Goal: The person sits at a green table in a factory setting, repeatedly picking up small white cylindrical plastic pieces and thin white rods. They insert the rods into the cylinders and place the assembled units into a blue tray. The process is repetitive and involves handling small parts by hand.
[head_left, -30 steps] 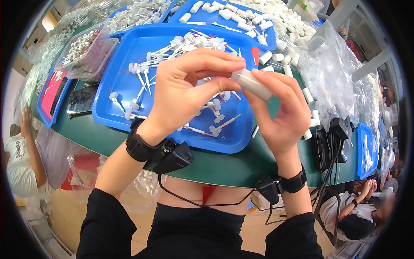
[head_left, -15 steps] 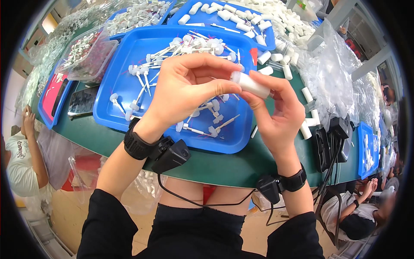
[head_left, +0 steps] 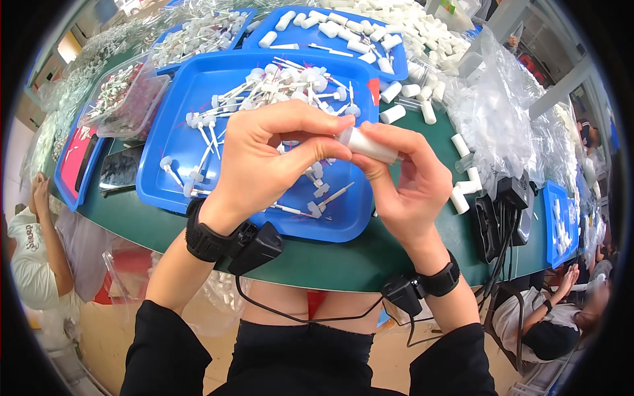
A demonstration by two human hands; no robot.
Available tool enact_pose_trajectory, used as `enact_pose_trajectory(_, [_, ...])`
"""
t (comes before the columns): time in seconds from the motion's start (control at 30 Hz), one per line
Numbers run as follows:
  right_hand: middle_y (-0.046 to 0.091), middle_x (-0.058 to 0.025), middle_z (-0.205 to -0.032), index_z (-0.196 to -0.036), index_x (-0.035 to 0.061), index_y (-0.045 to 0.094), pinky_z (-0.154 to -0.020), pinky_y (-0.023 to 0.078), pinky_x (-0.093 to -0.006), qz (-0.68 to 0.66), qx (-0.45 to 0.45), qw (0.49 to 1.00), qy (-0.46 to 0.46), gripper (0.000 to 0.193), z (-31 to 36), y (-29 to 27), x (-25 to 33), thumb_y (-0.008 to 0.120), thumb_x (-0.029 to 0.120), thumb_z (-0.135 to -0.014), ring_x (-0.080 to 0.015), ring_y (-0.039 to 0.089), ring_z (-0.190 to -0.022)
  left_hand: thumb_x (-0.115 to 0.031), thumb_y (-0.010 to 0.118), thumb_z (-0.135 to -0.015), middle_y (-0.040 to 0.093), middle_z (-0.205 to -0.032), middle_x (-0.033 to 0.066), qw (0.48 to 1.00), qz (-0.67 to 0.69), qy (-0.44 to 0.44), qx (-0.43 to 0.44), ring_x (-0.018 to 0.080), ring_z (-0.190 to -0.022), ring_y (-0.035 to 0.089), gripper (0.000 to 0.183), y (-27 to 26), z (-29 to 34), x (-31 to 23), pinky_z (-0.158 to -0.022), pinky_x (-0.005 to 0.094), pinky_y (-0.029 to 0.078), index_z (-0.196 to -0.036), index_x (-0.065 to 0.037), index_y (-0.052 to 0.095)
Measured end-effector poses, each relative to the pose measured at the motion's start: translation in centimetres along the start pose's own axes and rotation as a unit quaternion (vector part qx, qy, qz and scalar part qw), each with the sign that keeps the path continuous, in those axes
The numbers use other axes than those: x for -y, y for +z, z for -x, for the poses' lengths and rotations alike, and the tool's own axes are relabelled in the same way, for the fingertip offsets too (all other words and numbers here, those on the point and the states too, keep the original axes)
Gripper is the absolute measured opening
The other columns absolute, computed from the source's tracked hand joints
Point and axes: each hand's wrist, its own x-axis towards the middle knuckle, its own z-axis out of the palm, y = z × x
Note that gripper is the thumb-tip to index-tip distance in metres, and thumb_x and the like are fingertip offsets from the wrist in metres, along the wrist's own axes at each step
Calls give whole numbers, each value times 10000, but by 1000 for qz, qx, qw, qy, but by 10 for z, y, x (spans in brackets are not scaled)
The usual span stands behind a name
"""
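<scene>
Between my two hands, above the blue tray [head_left: 264, 61], a small white tube [head_left: 371, 145] with a clear end lies tilted. My right hand [head_left: 413, 178] grips its body between thumb and fingers. At the clear end, my left hand [head_left: 264, 152] pinches with thumb and forefinger; the fingertips hide part of that end. Under my hands the tray holds a heap of white stick parts with round translucent caps [head_left: 290, 82]. A few more of these parts lie loose towards the tray's near side.
Behind stands another blue tray [head_left: 254, 41] with white cylinders [head_left: 356, 46]. A clear box [head_left: 125, 105] of small parts and a phone [head_left: 122, 170] are at left. Plastic bags [head_left: 502, 125] and black cabled devices [head_left: 505, 218] lie at right. Co-workers sit on both sides.
Both hands, still holding the tube, have shifted slightly left and down in the picture. The whole scene has shifted a little too. The grip looks the same.
</scene>
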Motion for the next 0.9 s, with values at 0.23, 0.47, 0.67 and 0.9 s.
enact_pose_trajectory(0.23, [633, -96, -861, -993, 30, 581, -614, 493, -270, 144, 106, 983, -46, 297, -6, -4, 7, 665, -9, -712, -204, 640, -734, 115, 665, -688, 630, -928, 137, 999, 32, 8, 11, 164, -817, 618, 326, 1, 2, 9, -707, 264, 518, -1004, 57, 612])
enact_pose_trajectory(0.47, [391, -11, -599, -722, 66, 452, -477, 408, -266, -328, 131, 847, 398, 380, -10, -2, 16, 364, 382, -913, -129, 380, -488, -153, 600, -844, 575, -1119, 204, 992, 122, -29, -12, 178, -883, 613, 521, 3, -2, 6, -809, 298, 492, -1290, 24, 397])
enact_pose_trajectory(0.67, [331, 8, -528, -651, 94, 403, -476, 381, -280, -525, 168, 705, 446, 474, -12, -9, 10, 304, 479, -910, -107, 310, -460, -248, 494, -916, 632, -970, 167, 994, 97, -38, -30, 153, -771, 609, 399, 3, -3, 6, -725, 280, 492, -1198, 34, 491])
enact_pose_trajectory(0.9, [306, 20, -511, -642, 115, 371, -476, 383, -296, -520, 193, 708, 438, 450, -10, -9, 5, 291, 468, -908, -107, 294, -454, -172, 521, -900, 641, -778, 119, 983, 148, -44, -101, 119, -641, 592, 248, 4, -1, 7, -600, 237, 487, -1008, 38, 594])
